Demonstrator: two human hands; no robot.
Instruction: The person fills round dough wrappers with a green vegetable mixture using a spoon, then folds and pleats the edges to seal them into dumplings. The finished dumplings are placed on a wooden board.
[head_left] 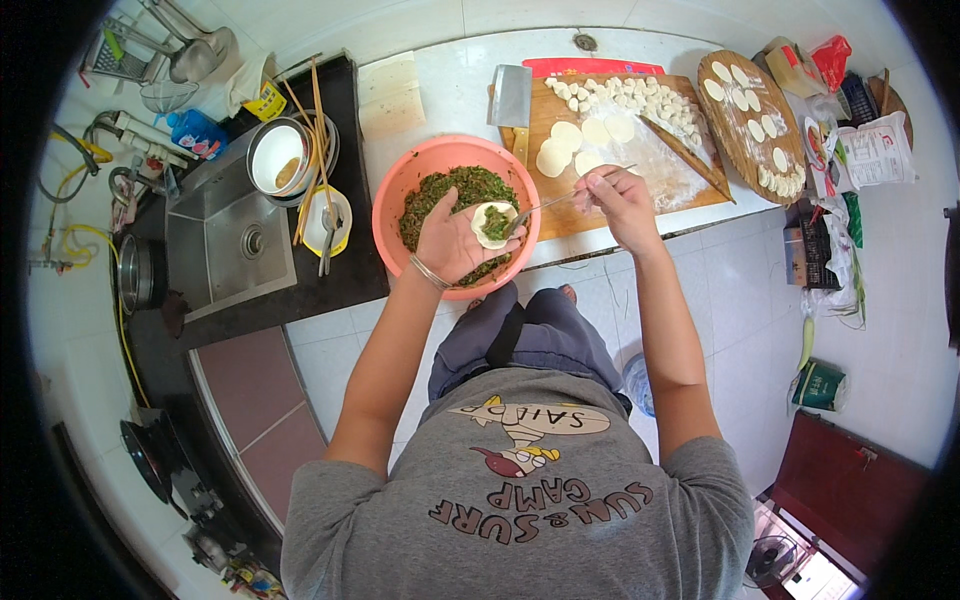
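Over a pink bowl (388, 190) of chopped green filling (440, 190), my left hand (452, 240) is held palm up. On its fingers lies a round dough wrapper (482, 232) with a dab of filling in the middle. My right hand (618, 205) pinches the handle of a metal spoon (548, 203), whose tip meets the filling on the wrapper. Right of the bowl, several flat wrappers (553, 157) and many small dough pieces (640, 95) lie on a floured wooden board (545, 110). A rolling pin (690, 160) rests across that board.
A cleaver (512, 95) lies at the board's left edge. Farther right, a round wooden board (740, 130) carries more wrappers and filled dumplings (782, 182). To the left are a steel sink (225, 235), stacked bowls (270, 150), chopsticks (318, 140) and a yellow-rimmed dish (340, 215).
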